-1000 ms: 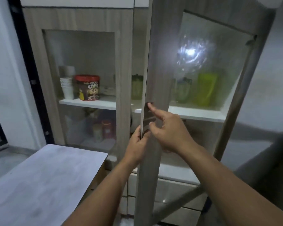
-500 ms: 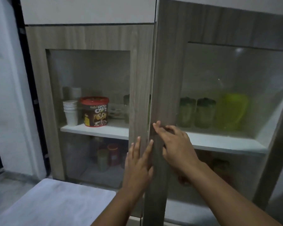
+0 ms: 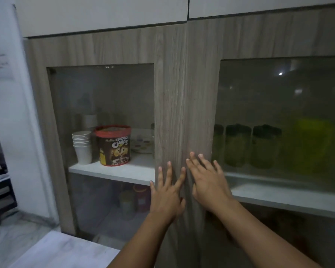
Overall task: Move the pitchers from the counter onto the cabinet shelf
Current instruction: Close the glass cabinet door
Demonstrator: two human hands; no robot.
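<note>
Both cabinet doors are closed. Behind the right door's glass, several green pitchers with dark lids (image 3: 238,146) and a taller yellow-green pitcher (image 3: 313,144) stand on the white shelf (image 3: 278,198). My left hand (image 3: 165,196) lies flat, fingers spread, on the wooden frame of the left door (image 3: 168,93). My right hand (image 3: 207,180) lies flat on the frame of the right door (image 3: 203,93), just beside the seam. Neither hand holds anything.
Behind the left glass stand a stack of white paper cups (image 3: 82,146), a red-lidded Choco Chips tub (image 3: 113,145) and a plate. Jars sit on the lower shelf (image 3: 133,202). A grey counter corner (image 3: 62,250) is at the bottom left.
The right door swung from wide open to fully closed. My right hand let go of its edge and now presses flat on it; my left hand also flattened on the left door.
</note>
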